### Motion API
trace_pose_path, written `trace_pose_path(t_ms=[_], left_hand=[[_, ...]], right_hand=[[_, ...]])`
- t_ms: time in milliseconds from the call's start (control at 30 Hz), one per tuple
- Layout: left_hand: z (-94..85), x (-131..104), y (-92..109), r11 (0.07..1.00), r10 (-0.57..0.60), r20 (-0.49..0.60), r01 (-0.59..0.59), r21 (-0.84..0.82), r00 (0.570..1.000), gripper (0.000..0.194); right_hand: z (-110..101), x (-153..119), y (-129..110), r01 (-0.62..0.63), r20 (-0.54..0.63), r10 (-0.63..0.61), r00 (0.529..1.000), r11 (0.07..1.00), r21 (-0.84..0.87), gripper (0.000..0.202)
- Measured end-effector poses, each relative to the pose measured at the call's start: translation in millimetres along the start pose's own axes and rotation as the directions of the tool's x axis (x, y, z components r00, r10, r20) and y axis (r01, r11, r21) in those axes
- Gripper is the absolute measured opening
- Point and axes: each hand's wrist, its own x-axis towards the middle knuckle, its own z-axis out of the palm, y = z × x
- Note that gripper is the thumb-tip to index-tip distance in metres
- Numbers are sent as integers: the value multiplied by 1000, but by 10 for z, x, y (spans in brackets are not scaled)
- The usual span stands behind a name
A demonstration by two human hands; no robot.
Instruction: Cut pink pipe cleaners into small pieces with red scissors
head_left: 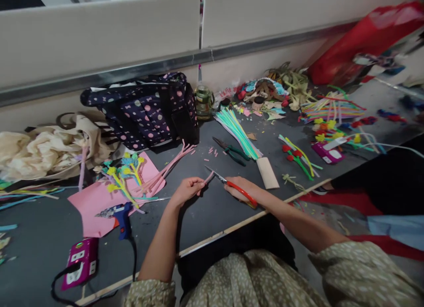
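My left hand [188, 190] pinches a short pink pipe cleaner [209, 178] whose free end points toward the scissors. The orange-handled scissors [241, 190] are gripped by my right hand [243, 187], with their blades reaching left to the pipe cleaner's tip. Whether the blades touch it I cannot tell. Just beyond lie several cut pink bits [213, 152]. A bunch of long pink pipe cleaners [170, 165] rests to the left, partly over a pink sheet [89, 207]. Green-handled pliers [233, 151] lie beyond the scissors.
A blue glue gun [123, 221] and a purple power strip [81, 263] sit at left, with cords. A patterned bag [145, 112] and a glass jar [204, 101] stand at the back. Green and lilac pipe cleaners [240, 132] lie right of centre; another purple strip [327, 152] is farther right.
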Motion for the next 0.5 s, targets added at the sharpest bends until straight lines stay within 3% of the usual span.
trace_pose_path(t_ms=[100,200,367,500], left_hand=[[1,-7,-7,1000,11,6,-11,-11,1000,46],[-1,-10,-16,1000,21,2,-21,-10,1000,47],[0,-10,-14,999,35,-7,-35,-26,999,47],[1,-9,-23,998,37,1,-37,-58,999,46]], right_hand=[[55,-26,-28,-64,22,63,998,998,25,20],[82,-80,-56,-140,58,132,990,976,164,22],[105,-130,32,-128,54,116,992,928,350,17],[101,-149,145,-151,105,111,988,818,556,12]])
